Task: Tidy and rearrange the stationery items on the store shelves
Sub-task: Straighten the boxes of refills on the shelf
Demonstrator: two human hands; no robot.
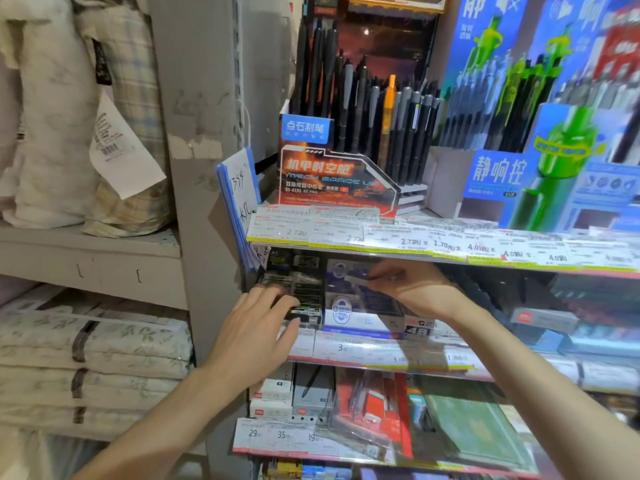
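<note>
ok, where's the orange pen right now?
Head view, top shelf: the orange pen stands upright among black pens in the red display box, left of the blue display.

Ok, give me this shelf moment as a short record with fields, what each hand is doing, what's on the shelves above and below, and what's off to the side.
setting: store shelving with price labels along the shelf edges
left hand: fingers straight, resting on dark small boxes at the left end of the middle shelf
right hand: reaches under the upper shelf; fingers pinch a small pale item over the blue-and-white box
upper shelf: black pen display, blue pen display
lower shelf: red and grey packs
far left: folded bedding
</note>
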